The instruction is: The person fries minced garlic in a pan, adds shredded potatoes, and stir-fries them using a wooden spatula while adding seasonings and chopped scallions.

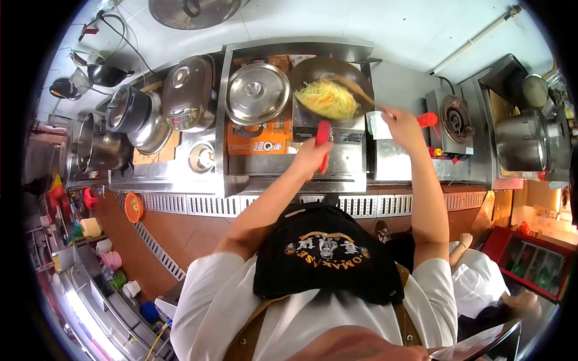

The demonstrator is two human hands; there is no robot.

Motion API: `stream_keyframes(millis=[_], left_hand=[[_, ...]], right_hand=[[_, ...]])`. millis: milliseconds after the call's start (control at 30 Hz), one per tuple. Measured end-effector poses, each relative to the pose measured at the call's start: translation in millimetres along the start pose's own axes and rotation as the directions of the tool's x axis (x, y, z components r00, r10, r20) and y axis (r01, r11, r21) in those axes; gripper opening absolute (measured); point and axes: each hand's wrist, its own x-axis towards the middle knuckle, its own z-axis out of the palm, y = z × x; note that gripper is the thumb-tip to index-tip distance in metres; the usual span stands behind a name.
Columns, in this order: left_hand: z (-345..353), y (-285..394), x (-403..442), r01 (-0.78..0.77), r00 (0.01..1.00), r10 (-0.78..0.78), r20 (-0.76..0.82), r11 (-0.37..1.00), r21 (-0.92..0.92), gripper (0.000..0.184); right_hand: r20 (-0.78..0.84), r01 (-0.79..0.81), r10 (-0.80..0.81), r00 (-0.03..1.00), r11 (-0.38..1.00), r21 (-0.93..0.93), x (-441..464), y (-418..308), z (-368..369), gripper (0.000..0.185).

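A dark wok [305, 67] sits over the stove, tilted toward me. Thin yellow shreds [328, 99] with some orange strips are heaped in its near part; what they are cut from I cannot tell for sure. My left hand [310, 157] is closed around the red wok handle [323, 131] at the near side. In my right hand [402, 125] is the handle end of a wooden spatula [356, 89], whose blade reaches into the wok by the shreds. Its tip is partly hidden among them.
Left of the wok, a steel lid [257, 90] lies above an orange box [259, 139]. Further left stands a rice cooker [190, 93]. A gas burner [456, 117] and a red-capped bottle [427, 120] are at the right. Another person [478, 280] is behind me on the right.
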Motion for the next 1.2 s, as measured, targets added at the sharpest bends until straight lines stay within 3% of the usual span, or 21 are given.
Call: stream_keyframes(millis=[67,133,200,233,267,300,367,400,467,533,633,667,733,833,900,933,1000,1033,1067,1100,1200], left_hand=[[6,5,33,-0.002,0.999,0.003,-0.054,1.0,0.023,0.026],[4,0,5,-0.032,0.999,0.032,-0.031,0.999,-0.022,0.023],[-1,-3,-58,0.036,0.997,-0.032,-0.063,0.997,0.065,0.023],[4,2,-74,0.035,0.996,-0.031,-0.079,0.998,0.051,0.022],[7,1,-85,0.047,0.994,-0.044,-0.1,0.999,0.024,0.022],[2,4,-68,-0.021,1.0,0.024,-0.017,0.991,0.132,0.023],[12,21,-18,-0.01,0.997,0.02,-0.076,0.992,0.129,0.027],[17,25,6,0.002,0.995,0.0,-0.101,1.0,0.02,0.026],[22,32,11,0.017,0.991,-0.018,-0.136,1.0,-0.011,0.024],[12,14,-38,-0.023,0.995,0.035,-0.098,0.993,0.117,0.022],[19,14,-87,0.013,0.996,-0.012,-0.091,1.0,0.015,0.018],[22,21,-69,0.024,0.993,-0.016,-0.113,0.997,0.067,0.019],[21,19,-9,0.016,0.994,-0.02,-0.105,0.999,-0.035,0.019],[27,20,12,-0.012,0.988,0.005,-0.152,0.999,-0.041,0.02],[26,13,-42,-0.05,0.983,0.082,-0.162,0.979,0.195,0.02],[21,0,-63,-0.06,0.993,0.064,-0.095,0.997,0.038,0.02],[25,6,-76,-0.008,0.995,0.009,-0.095,1.0,0.012,0.02],[20,12,-55,0.001,0.996,0.012,-0.083,0.988,0.154,0.023],[16,5,-20,-0.009,0.998,0.012,-0.059,0.998,0.055,0.025],[25,14,5,0.0,0.989,0.002,-0.147,1.0,0.015,0.027],[36,21,10,-0.05,0.983,0.046,-0.18,0.999,-0.018,0.029]], right_hand=[[-0.169,0.019,0.027,0.985,0.964,0.267,20,-2,3,0.034],[-0.207,0.026,0.033,0.978,0.961,0.274,15,0,-5,0.035],[-0.311,0.105,-0.038,0.95,0.974,0.2,-14,6,-13,0.034],[-0.327,0.132,-0.029,0.944,0.946,0.297,-28,14,-13,0.032],[-0.328,0.136,-0.033,0.944,0.945,0.297,-26,18,-15,0.032],[-0.316,0.149,-0.04,0.948,0.933,0.328,-28,21,-14,0.032],[-0.274,0.116,-0.014,0.961,0.927,0.357,-31,7,-18,0.033],[-0.271,0.112,-0.01,0.962,0.925,0.362,-26,0,-17,0.033],[-0.217,0.08,0.026,0.976,0.882,0.465,-20,-4,-18,0.033],[-0.261,0.133,-0.025,0.965,0.903,0.407,-36,7,-16,0.032],[-0.278,0.168,-0.051,0.959,0.895,0.414,-51,36,-14,0.034],[-0.253,0.15,-0.044,0.966,0.895,0.42,-53,37,-11,0.034],[-0.203,0.044,0.05,0.978,0.9,0.433,-31,33,-11,0.034],[-0.231,0.083,0.042,0.972,0.86,0.503,-22,29,-10,0.034],[-0.294,0.144,-0.003,0.956,0.878,0.457,-24,41,-8,0.033],[-0.309,0.162,-0.013,0.951,0.871,0.464,-33,48,-9,0.033],[-0.324,0.181,-0.022,0.946,0.864,0.47,-37,51,-16,0.033],[-0.243,0.114,0.01,0.97,0.864,0.491,-38,46,-18,0.033],[-0.161,0.044,0.045,0.986,0.861,0.506,-40,42,-16,0.033],[-0.203,0.066,0.047,0.978,0.852,0.519,-30,42,-7,0.033],[-0.206,0.06,0.049,0.977,0.869,0.492,-24,29,-8,0.033]])
